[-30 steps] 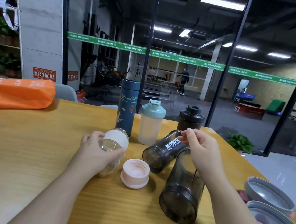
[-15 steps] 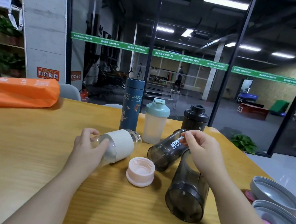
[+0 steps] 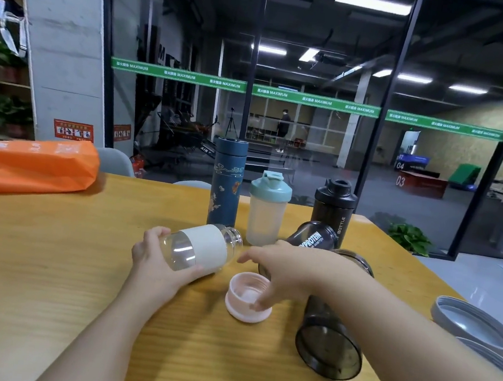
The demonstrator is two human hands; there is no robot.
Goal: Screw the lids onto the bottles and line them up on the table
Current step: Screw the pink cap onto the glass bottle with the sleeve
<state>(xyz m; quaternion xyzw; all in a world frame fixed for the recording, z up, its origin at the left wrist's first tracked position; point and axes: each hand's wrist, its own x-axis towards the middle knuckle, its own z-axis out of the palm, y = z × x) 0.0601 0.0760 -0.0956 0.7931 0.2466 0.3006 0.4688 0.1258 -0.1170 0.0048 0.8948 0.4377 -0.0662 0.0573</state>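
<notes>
Glass bottle [image 3: 199,248] with a white sleeve sits just left of frame centre, lifted off the table [image 3: 35,260] and lying nearly level, its long axis running from lower left to upper right, open threaded mouth pointing toward the upper right. Left hand [image 3: 156,261] holds it round the clear base end, fingers and thumb curled about the glass. Just below and right of the mouth, a pink lid [image 3: 248,301] lies on the table with its hollow side up; right hand [image 3: 285,271] reaches over it with fingers spread and bent, fingertips at the rim, but whether they have closed on it I cannot tell. Right of the lid, two dark shakers lie on their sides: one [image 3: 310,241] lettered in white behind the right hand, another [image 3: 329,338] under the right forearm with its base toward the lower right. Behind stand three capped bottles in a row: a blue flask [image 3: 227,181], a pale shaker [image 3: 268,210] with a teal lid, and a black shaker [image 3: 333,208]. Grey lids [image 3: 474,328] lie at the right edge, an orange bag [image 3: 29,164] at upper left.
</notes>
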